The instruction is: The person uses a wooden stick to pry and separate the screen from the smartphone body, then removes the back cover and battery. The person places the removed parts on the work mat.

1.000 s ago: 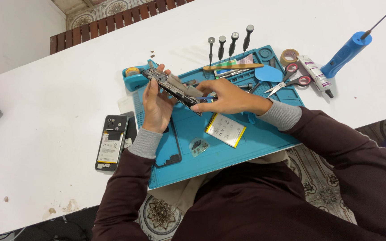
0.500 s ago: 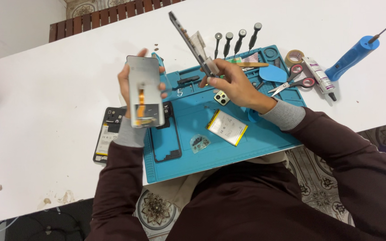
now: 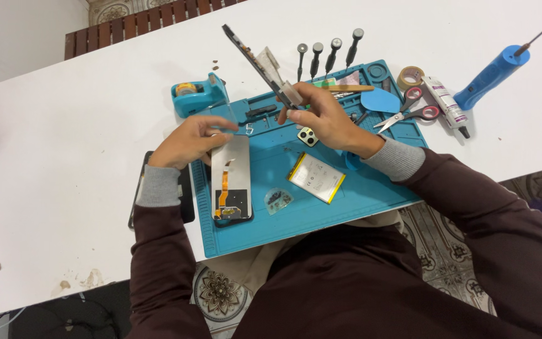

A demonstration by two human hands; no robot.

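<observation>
My right hand [image 3: 322,119] holds a dark phone frame [image 3: 257,63] by its lower end, tilted up and away above the blue work mat [image 3: 359,188]. My left hand [image 3: 189,141] rests on the top edge of a grey phone display panel [image 3: 231,179] with an orange flex cable, lying flat on the mat's left side. A yellow-edged battery [image 3: 317,177] lies in the mat's middle, just below my right hand. A small camera module [image 3: 308,136] sits beside my right wrist.
A blue tape dispenser [image 3: 199,94], several screwdrivers [image 3: 327,53], scissors [image 3: 409,113], a tape roll [image 3: 411,76], a glue tube [image 3: 446,103] and a blue hand tool [image 3: 490,75] lie along the mat's far side. A black phone part [image 3: 186,194] lies under my left forearm.
My left hand has lowered the display panel from upright in the air onto the mat. My right hand keeps the frame raised, shifted slightly.
</observation>
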